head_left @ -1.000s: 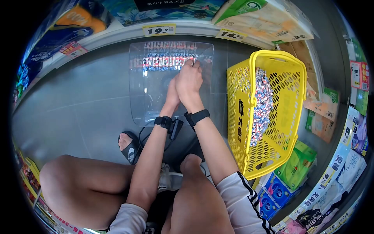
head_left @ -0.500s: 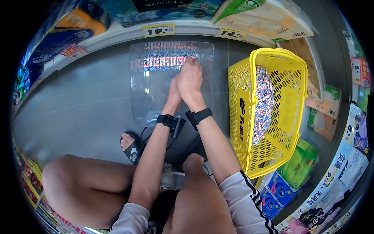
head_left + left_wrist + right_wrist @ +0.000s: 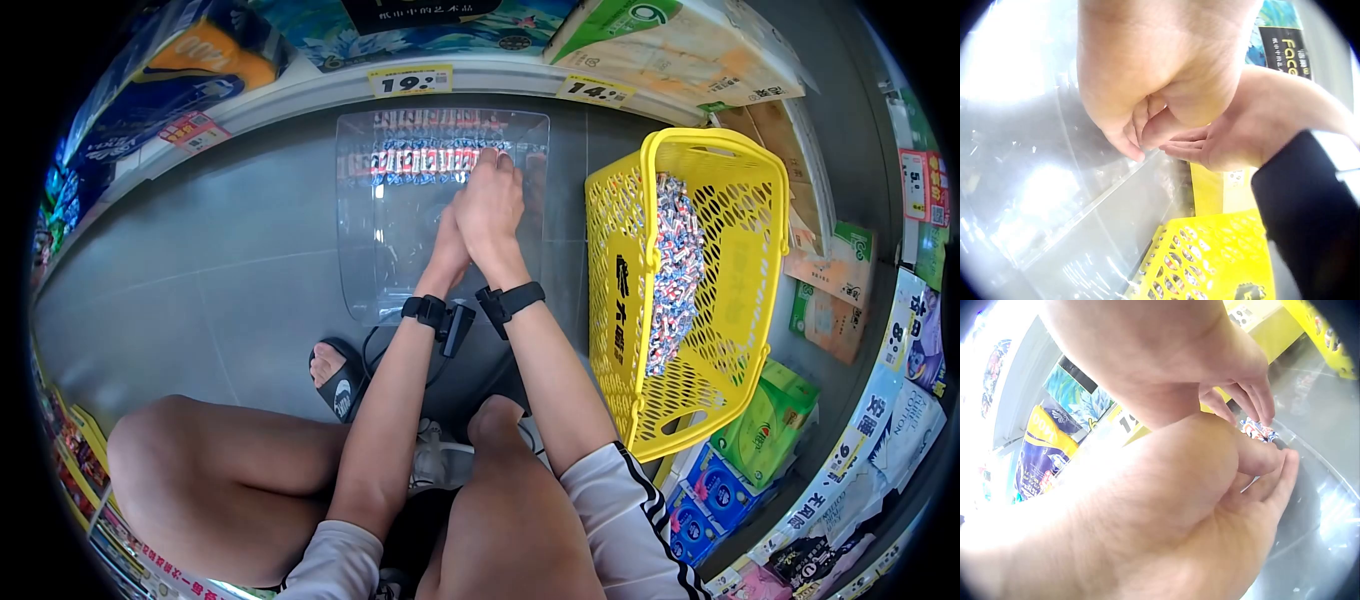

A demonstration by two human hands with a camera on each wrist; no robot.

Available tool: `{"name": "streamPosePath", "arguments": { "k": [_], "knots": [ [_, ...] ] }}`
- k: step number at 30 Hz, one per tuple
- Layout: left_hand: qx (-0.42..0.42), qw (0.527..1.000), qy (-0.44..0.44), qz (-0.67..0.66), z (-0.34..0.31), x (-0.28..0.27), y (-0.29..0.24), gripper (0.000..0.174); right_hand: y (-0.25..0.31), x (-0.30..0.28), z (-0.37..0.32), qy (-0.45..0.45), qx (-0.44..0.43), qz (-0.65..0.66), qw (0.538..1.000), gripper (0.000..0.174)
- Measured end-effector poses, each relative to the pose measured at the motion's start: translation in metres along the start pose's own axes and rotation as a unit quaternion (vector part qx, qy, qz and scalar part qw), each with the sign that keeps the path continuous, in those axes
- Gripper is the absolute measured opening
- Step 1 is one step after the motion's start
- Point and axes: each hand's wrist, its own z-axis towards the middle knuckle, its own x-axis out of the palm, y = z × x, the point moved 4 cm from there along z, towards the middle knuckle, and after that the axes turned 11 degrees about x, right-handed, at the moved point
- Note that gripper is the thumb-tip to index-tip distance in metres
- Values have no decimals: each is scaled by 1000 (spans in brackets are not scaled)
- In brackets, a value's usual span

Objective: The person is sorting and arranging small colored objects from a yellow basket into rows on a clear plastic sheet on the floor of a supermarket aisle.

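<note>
While my two hands overlap at the clear box (image 3: 400,270), my right hand (image 3: 490,205) lies over my left hand (image 3: 443,248) and covers much of it. My right fingers reach down at the right end of a row of wrapped candies (image 3: 420,161), the thumb standing apart from them; I cannot tell whether the fingertips touch a wrapper. My left fingers are curled with the thumb drawn up against them, and I cannot tell whether a candy is inside. The candies lie side by side, left to right, in the far part of the box. Black straps (image 3: 513,298) circle both my wrists.

To the right of the box stands a yellow basket (image 3: 617,225), a heap of candies (image 3: 677,275) inside it. On the far side, a shelf edge (image 3: 510,79) carries two yellow price tags (image 3: 411,80), with a blue and orange pack (image 3: 195,65) at far left. A green pack (image 3: 765,425) sits beside the basket's near end. My foot, in a black slipper (image 3: 340,385), rests on the grey floor (image 3: 180,320), left and near.
</note>
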Motion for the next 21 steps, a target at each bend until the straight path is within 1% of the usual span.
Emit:
{"name": "streamPosePath", "arguments": {
  "k": [2,4,6,8,13,15,17,21],
  "knots": [
    [-3,1000,-6,-10,-1,2,-2,35,-1,0,0,-2,2,15,1000,39],
    [-6,1000,-14,-19,-3,3,-1,35,-1,1,0,-8,0,17,1000,38],
    [-7,999,2,-32,-4,5,-2,36,-1,2,0,-14,-2,19,1000,37],
    [-13,999,0,-35,-4,6,-2,35,-2,2,1,-14,2,20,1000,36],
    [-17,999,-8,-44,-3,3,2,37,-3,1,2,-10,4,23,1000,36],
    [-18,1000,-4,-19,-4,1,2,38,-3,-2,1,-13,3,25,1000,36],
    [-17,1000,0,-11,-5,-1,1,39,-3,-4,1,4,4,21,1000,45],
    [-19,1000,7,19,-6,1,-2,40,-5,-9,0,20,3,31,999,44]
  ]
}}
